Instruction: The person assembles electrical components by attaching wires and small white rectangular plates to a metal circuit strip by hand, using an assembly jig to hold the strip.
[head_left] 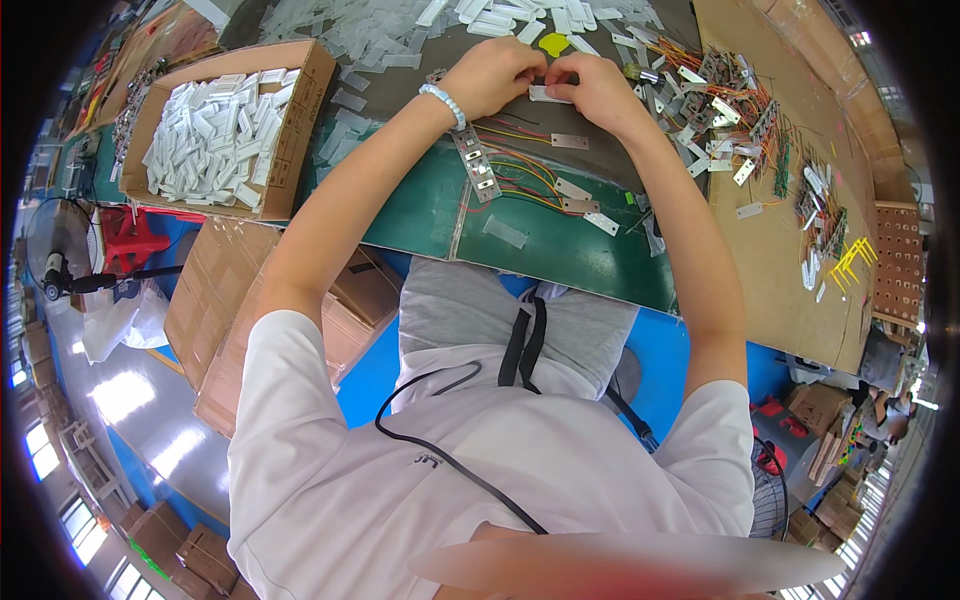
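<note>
Over the far part of the table, my left hand (492,78) and my right hand (598,92) meet with bent, closed fingers. Between their fingertips is a small white plastic piece (543,94), partly hidden by the fingers. A yellow lump (553,44) lies just beyond it. Below my left wrist a metal strip fixture (476,163) rests on the green mat. To its right are small flat plates with thin red, yellow and black wires, such as one silvery plate (570,142) and a whitish plate (601,223).
A cardboard box (318,90) full of white plastic pieces stands at the left. Clear plastic pieces (380,30) and white ones (490,22) spread along the far side. Tangled wired parts (720,95) lie at the right on cardboard (790,290), near yellow wire pieces (853,260).
</note>
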